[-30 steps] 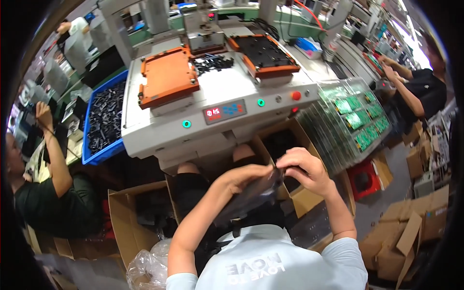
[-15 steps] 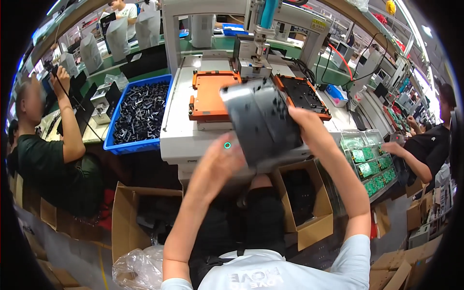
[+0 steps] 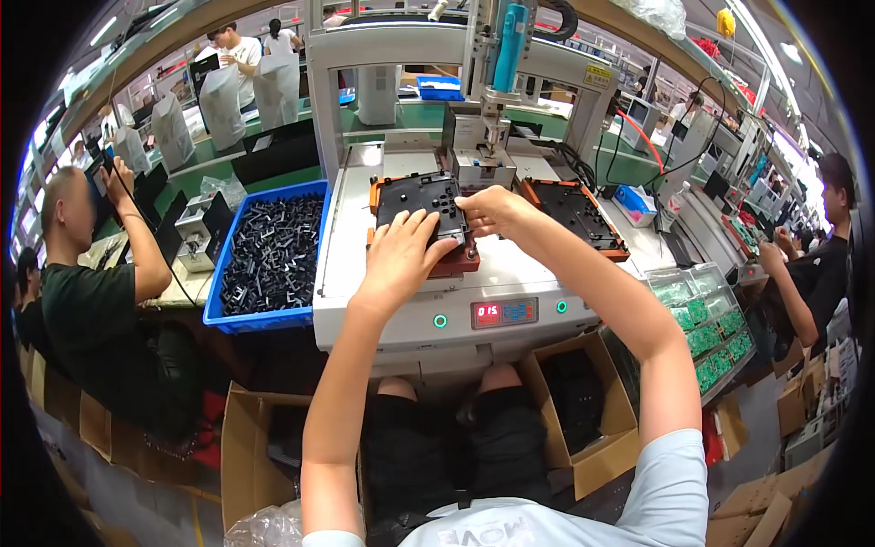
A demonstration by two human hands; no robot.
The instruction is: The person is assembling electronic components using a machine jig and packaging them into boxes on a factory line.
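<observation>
A black plastic panel [image 3: 416, 194] lies over the left orange fixture [image 3: 375, 193] on the white bench-top machine [image 3: 346, 301]. The fixture shows only at its corners and near edge. My left hand [image 3: 399, 255] rests on the panel's near left part, its fingers spread and flat. At the panel's right edge is my right hand [image 3: 497, 211], with bent fingers and the tips against that edge. A second orange-edged fixture [image 3: 622, 246] to the right bears another black panel [image 3: 570, 210].
Left of the machine stands a blue bin [image 3: 264, 319] of small black parts. Overhead hangs a teal cylindrical driver [image 3: 508, 50]. Open cardboard boxes [image 3: 606, 456] flank my knees. Green circuit boards [image 3: 704, 341] lie at right. Co-workers [image 3: 91, 301] sit on both sides.
The black panel, held in the air before the machine, has gone forward and down onto the left fixture. My left hand has shifted from its side to flat on top.
</observation>
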